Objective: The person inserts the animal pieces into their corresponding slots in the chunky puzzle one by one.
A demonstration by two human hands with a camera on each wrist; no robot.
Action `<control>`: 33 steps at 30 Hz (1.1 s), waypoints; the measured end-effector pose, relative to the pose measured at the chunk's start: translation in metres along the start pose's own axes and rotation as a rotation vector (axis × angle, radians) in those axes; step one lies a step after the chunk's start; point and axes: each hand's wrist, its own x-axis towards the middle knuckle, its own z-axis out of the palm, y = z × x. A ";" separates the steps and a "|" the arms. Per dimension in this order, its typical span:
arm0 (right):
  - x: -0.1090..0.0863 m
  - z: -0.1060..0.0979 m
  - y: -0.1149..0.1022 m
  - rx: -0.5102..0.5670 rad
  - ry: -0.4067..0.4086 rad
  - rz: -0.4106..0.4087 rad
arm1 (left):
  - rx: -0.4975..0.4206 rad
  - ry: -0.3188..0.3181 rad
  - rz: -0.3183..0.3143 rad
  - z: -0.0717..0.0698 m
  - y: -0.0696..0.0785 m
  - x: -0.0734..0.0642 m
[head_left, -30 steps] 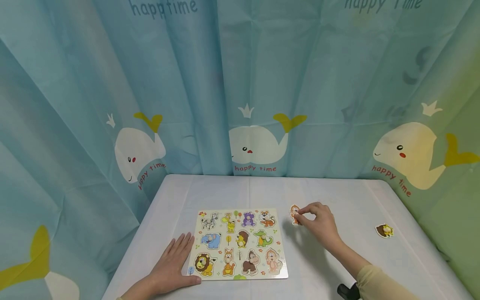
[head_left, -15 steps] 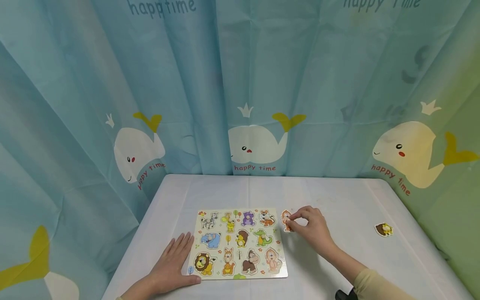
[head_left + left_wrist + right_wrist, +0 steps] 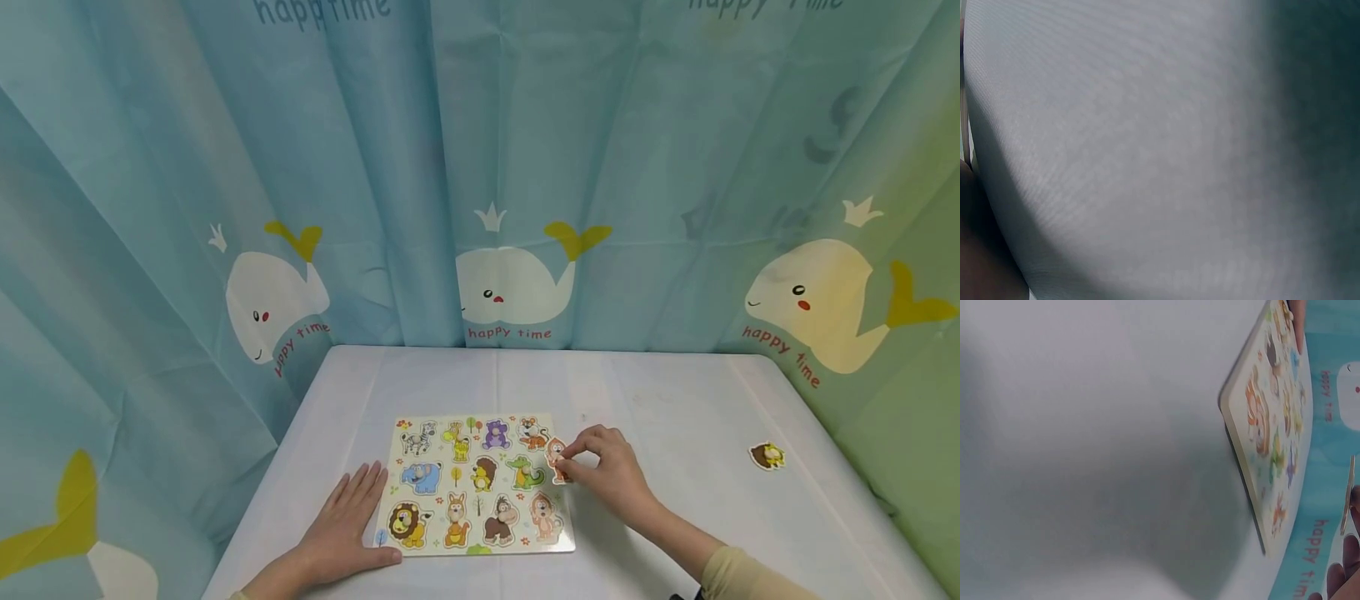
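Note:
My right hand (image 3: 611, 475) pinches a flat orange-brown monkey puzzle piece (image 3: 555, 461) between thumb and fingers. In the head view the piece overlaps the right edge of the animal puzzle board (image 3: 561, 545), near the crocodile (image 3: 527, 473). Edge-on in the right wrist view, the piece (image 3: 1348, 499) shows raised above the board (image 3: 1241, 450). A paler monkey picture (image 3: 545, 517) lies in the board's lower right corner. My left hand (image 3: 341, 525) rests with straight fingers along the board's left edge, thumb at the lower left corner. Pale cloth fills most of the left wrist view.
Farther right on the white-covered table (image 3: 675, 400) lies a loose brown-and-yellow puzzle piece (image 3: 767, 456). Other animals, such as a lion (image 3: 407, 527) and a zebra (image 3: 420, 439), sit on the board. A blue whale-print curtain (image 3: 405, 167) hangs behind the table.
My right hand has brought the monkey piece left and toward me, from the table beside the board to over its right edge. My left hand stays in place.

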 end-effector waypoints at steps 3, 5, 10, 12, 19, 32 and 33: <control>-0.004 0.004 -0.001 0.008 -0.021 0.001 | -0.005 0.001 0.003 0.000 0.000 0.000; -0.006 0.006 -0.002 0.001 -0.034 -0.003 | -0.012 0.003 0.004 0.001 -0.001 0.000; -0.011 0.013 -0.002 -0.036 -0.059 -0.014 | -0.023 0.009 0.002 0.001 0.000 -0.001; -0.013 0.014 -0.002 -0.047 -0.065 -0.015 | -0.024 0.008 0.001 0.001 0.000 -0.001; -0.021 0.022 -0.001 -0.093 -0.083 -0.024 | -0.020 0.002 0.001 0.001 0.000 0.000; -0.034 0.033 0.004 -0.142 -0.139 -0.055 | -0.011 0.047 0.021 0.003 -0.001 -0.002; -0.034 0.034 0.004 -0.147 -0.141 -0.055 | -0.009 0.039 0.018 0.002 -0.001 -0.001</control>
